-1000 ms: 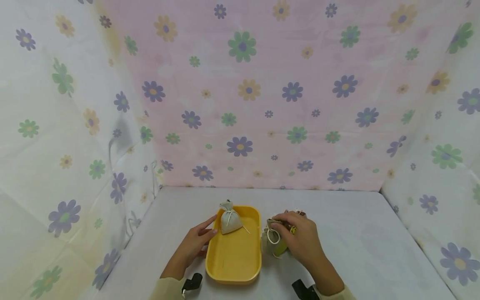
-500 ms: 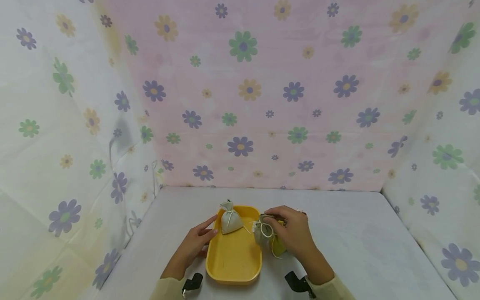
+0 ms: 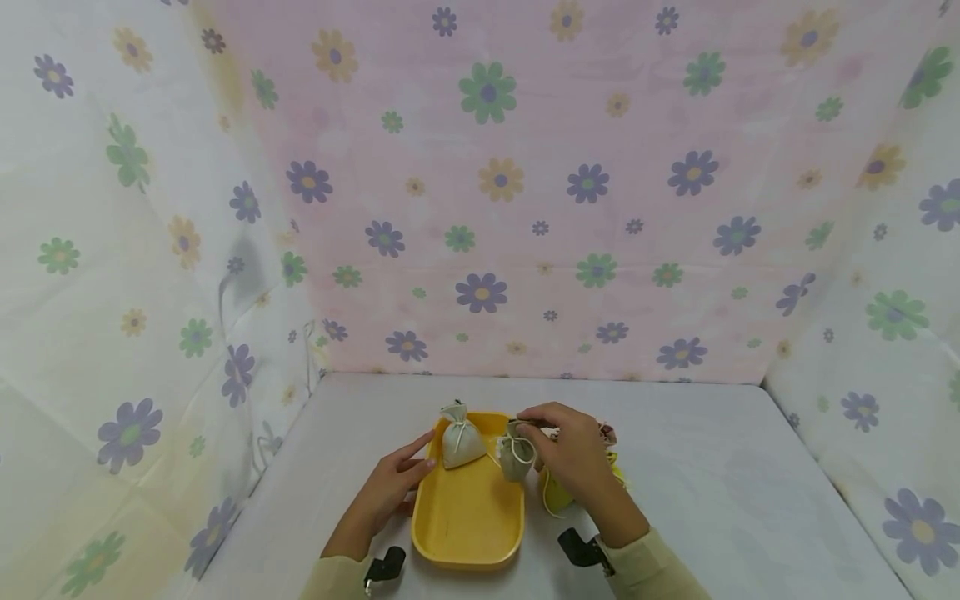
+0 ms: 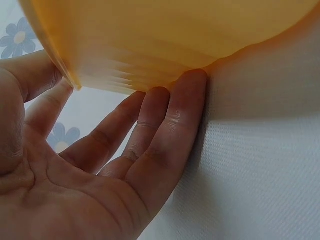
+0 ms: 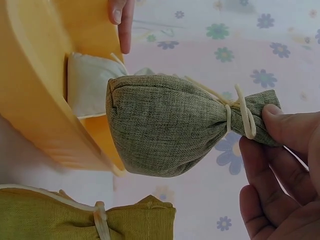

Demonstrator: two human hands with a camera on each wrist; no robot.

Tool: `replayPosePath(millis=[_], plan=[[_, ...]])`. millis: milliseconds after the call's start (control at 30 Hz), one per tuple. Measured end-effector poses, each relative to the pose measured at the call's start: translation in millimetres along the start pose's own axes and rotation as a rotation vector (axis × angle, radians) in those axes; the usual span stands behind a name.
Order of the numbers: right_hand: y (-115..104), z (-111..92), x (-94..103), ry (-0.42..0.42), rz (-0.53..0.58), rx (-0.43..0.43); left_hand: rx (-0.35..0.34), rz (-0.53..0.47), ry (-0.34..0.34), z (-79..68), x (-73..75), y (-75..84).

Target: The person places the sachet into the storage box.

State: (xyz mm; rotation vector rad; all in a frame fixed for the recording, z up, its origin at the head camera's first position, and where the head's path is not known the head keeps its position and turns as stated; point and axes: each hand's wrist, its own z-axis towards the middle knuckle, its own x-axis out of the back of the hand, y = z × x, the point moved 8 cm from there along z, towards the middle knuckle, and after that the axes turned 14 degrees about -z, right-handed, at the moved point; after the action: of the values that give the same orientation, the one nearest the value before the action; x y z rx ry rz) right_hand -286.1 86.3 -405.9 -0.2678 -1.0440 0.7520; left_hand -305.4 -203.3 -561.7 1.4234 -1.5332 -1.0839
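My right hand [image 3: 570, 446] pinches the gathered neck of a grey-green drawstring pouch [image 5: 165, 125]. The pouch hangs over the right rim of a yellow tray [image 3: 468, 525], its cream cord tied in a loop. Inside the tray's far left part sits a pale grey drawstring pouch [image 3: 462, 442], partly covered by the held pouch in the right wrist view. On the tray's left side my left hand [image 3: 386, 487] holds the wall, thumb at the rim and several fingers [image 4: 187, 100] against the outside.
Right of the tray, a mustard-yellow drawstring pouch [image 5: 65, 215] lies on the white table [image 3: 712, 483], partly behind my right hand. Beyond it shows a bit of brownish-pink cloth [image 3: 607, 433]. Flowered curtains [image 3: 525, 208] surround the table at the back and sides.
My right hand has carried the grey-green pouch leftward, from beside the tray to over its right rim. More of the mustard-yellow pouch now shows. The left hand and tray stay put.
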Motion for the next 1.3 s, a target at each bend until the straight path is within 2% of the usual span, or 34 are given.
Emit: replayPosePath(millis=[200,467,567,1033,1300], plan=[[-3,7,-8.8,-0.051,0.072,-0.005,-0.004,0.019,0.006,-0.7,0.2,1.8],[-7,18,-15.8,0.003,-0.035,0.079,-0.001,0.001,0.004,1.3,0.4,-0.7],[-6,21,-19.8,0.000,-0.034,0.083,-0.001,0.002,0.005,1.7,0.2,0.1],[7,28,-39.5,-0.122,-0.065,-0.013,0.012,0.012,0.019,1.1,0.3,-1.6],[15,34,-53.3,-0.193,-0.057,-0.017,-0.005,0.004,0.007,0.3,-0.7,-0.1]])
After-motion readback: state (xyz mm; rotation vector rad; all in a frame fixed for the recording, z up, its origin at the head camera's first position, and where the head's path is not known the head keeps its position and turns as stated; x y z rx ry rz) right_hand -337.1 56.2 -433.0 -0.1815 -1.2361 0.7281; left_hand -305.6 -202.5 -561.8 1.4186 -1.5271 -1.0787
